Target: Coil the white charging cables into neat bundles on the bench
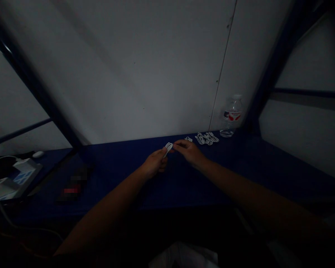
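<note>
White cable coil [168, 146] firmly in the left hand [154, 162], right hand [188, 150] narrowed right beside it, touching or not, can't tell!

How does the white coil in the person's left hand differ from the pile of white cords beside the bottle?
The held coil is gripped in the left hand, while the pile of cords lies on the blue surface beside the bottle. The held coil is a small, narrow bundle; the pile of cords spreads wider and looks more jumbled. Both are white, thin and looped.
</note>
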The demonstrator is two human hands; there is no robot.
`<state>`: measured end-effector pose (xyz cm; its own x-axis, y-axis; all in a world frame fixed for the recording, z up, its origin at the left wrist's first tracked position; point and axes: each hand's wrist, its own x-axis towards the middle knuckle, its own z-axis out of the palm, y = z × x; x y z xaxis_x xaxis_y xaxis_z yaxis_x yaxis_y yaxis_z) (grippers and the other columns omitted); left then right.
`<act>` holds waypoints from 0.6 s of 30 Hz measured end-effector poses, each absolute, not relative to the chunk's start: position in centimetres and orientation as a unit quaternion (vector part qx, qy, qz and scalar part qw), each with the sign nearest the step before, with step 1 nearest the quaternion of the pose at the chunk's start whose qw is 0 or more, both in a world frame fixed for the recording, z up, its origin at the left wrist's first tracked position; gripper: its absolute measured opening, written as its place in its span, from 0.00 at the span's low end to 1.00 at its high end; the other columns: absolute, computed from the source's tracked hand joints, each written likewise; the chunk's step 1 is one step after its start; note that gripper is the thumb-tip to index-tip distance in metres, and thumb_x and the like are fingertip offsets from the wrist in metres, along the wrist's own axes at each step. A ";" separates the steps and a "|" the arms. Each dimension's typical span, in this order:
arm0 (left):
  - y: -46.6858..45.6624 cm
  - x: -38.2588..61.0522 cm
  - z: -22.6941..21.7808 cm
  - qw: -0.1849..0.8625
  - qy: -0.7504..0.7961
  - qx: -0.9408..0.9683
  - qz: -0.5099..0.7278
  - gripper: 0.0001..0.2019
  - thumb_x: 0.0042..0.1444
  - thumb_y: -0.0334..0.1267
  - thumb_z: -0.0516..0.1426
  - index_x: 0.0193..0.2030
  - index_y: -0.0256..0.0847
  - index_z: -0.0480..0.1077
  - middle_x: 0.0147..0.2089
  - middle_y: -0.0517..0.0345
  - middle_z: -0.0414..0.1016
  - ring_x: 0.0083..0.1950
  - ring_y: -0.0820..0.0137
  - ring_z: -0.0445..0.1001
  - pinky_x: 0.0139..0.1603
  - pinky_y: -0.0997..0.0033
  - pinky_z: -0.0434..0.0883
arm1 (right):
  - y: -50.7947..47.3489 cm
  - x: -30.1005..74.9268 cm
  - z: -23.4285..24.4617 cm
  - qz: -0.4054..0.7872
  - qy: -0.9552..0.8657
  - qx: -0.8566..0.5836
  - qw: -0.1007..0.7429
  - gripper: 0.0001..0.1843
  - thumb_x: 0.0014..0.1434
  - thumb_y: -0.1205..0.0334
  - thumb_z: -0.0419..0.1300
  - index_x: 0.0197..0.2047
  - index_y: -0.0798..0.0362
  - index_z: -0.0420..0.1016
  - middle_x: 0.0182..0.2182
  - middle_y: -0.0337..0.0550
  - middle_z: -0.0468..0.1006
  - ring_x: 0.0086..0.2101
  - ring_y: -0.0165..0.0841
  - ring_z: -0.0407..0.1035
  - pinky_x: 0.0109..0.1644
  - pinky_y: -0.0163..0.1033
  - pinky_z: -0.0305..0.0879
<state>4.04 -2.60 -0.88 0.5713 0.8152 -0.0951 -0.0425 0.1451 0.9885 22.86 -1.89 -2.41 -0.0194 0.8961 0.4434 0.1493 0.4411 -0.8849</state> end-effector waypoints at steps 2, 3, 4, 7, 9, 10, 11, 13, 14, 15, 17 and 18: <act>-2.3 4.1 -1.1 0.655 0.349 0.569 0.354 0.25 0.60 0.59 0.51 0.52 0.41 0.66 0.22 0.70 0.45 0.18 0.79 0.44 0.18 0.79 0.46 | -1.8 22.8 -2.6 0.290 -0.639 -0.427 0.570 0.15 0.54 0.49 0.63 0.34 0.53 0.77 0.33 0.44 0.77 0.36 0.33 0.71 0.41 0.40 0.66; -2.0 4.1 -1.2 0.638 0.360 0.570 0.372 0.25 0.60 0.60 0.49 0.51 0.41 0.66 0.22 0.70 0.45 0.18 0.79 0.44 0.18 0.79 0.47 | -1.8 22.7 -2.6 0.281 -0.639 -0.432 0.571 0.15 0.53 0.49 0.64 0.33 0.53 0.78 0.33 0.44 0.77 0.36 0.34 0.70 0.41 0.40 0.66; -1.8 3.9 -1.3 0.616 0.376 0.575 0.386 0.25 0.61 0.60 0.48 0.50 0.40 0.66 0.22 0.70 0.45 0.18 0.79 0.44 0.18 0.79 0.47 | -1.8 22.7 -2.6 0.285 -0.635 -0.432 0.573 0.15 0.52 0.49 0.64 0.33 0.53 0.77 0.33 0.43 0.77 0.34 0.33 0.70 0.40 0.39 0.66; -1.4 3.4 -1.3 0.518 0.420 0.648 0.369 0.26 0.62 0.60 0.47 0.47 0.38 0.69 0.21 0.68 0.50 0.19 0.78 0.49 0.20 0.77 0.51 | -2.4 22.6 -2.4 0.363 -0.640 -0.390 0.553 0.16 0.53 0.48 0.64 0.34 0.53 0.76 0.28 0.40 0.76 0.26 0.28 0.67 0.30 0.36 0.64; -1.6 3.3 -1.1 0.437 0.406 0.731 0.330 0.25 0.63 0.58 0.47 0.44 0.37 0.72 0.23 0.64 0.60 0.23 0.76 0.59 0.25 0.75 0.59 | -3.0 22.7 -2.0 0.432 -0.650 -0.356 0.514 0.16 0.53 0.47 0.64 0.34 0.53 0.75 0.25 0.37 0.75 0.20 0.26 0.64 0.24 0.34 0.60; -1.8 3.3 -1.1 0.402 0.382 0.771 0.313 0.24 0.64 0.56 0.47 0.43 0.37 0.72 0.27 0.60 0.66 0.28 0.74 0.64 0.31 0.74 0.64 | -3.3 22.8 -1.8 0.464 -0.650 -0.344 0.494 0.17 0.53 0.47 0.64 0.35 0.53 0.74 0.23 0.36 0.74 0.18 0.25 0.63 0.21 0.33 0.59; -2.0 3.3 -1.0 0.375 0.353 0.803 0.300 0.23 0.65 0.54 0.46 0.44 0.37 0.73 0.32 0.57 0.71 0.33 0.71 0.69 0.37 0.72 0.66 | -3.5 22.9 -1.7 0.489 -0.646 -0.337 0.480 0.17 0.52 0.47 0.65 0.35 0.53 0.74 0.22 0.35 0.73 0.16 0.25 0.62 0.19 0.33 0.58; -2.4 3.5 -1.0 0.341 0.302 0.845 0.280 0.23 0.67 0.51 0.44 0.46 0.38 0.73 0.43 0.53 0.75 0.44 0.68 0.72 0.49 0.68 0.66 | -3.9 23.0 -1.5 0.514 -0.636 -0.337 0.466 0.19 0.51 0.46 0.66 0.37 0.53 0.73 0.20 0.34 0.72 0.15 0.25 0.62 0.17 0.32 0.56; -2.5 3.5 -1.1 0.330 0.287 0.857 0.272 0.22 0.68 0.50 0.43 0.48 0.38 0.72 0.47 0.52 0.76 0.48 0.67 0.72 0.53 0.67 0.65 | -4.0 23.0 -1.4 0.515 -0.633 -0.344 0.465 0.19 0.51 0.46 0.66 0.37 0.53 0.73 0.19 0.34 0.72 0.14 0.25 0.61 0.17 0.31 0.55; -2.5 3.6 -1.3 0.321 0.279 0.866 0.263 0.22 0.68 0.49 0.43 0.49 0.38 0.72 0.49 0.51 0.75 0.50 0.66 0.72 0.55 0.66 0.65 | -4.1 23.0 -1.4 0.508 -0.631 -0.357 0.466 0.20 0.51 0.45 0.66 0.38 0.53 0.74 0.19 0.34 0.72 0.14 0.24 0.60 0.16 0.31 0.54; -2.4 3.5 -1.6 0.298 0.280 0.879 0.244 0.21 0.68 0.48 0.43 0.52 0.37 0.71 0.51 0.50 0.76 0.51 0.66 0.72 0.56 0.65 0.65 | -4.2 22.9 -1.3 0.481 -0.636 -0.395 0.456 0.21 0.51 0.45 0.66 0.40 0.54 0.76 0.18 0.34 0.71 0.14 0.24 0.58 0.15 0.31 0.52; -2.3 3.5 -1.8 0.284 0.287 0.884 0.234 0.21 0.68 0.48 0.44 0.52 0.37 0.70 0.51 0.50 0.76 0.50 0.66 0.73 0.55 0.65 0.66 | -4.2 22.9 -1.4 0.465 -0.641 -0.416 0.447 0.21 0.51 0.45 0.66 0.40 0.54 0.77 0.17 0.34 0.71 0.14 0.24 0.58 0.15 0.31 0.51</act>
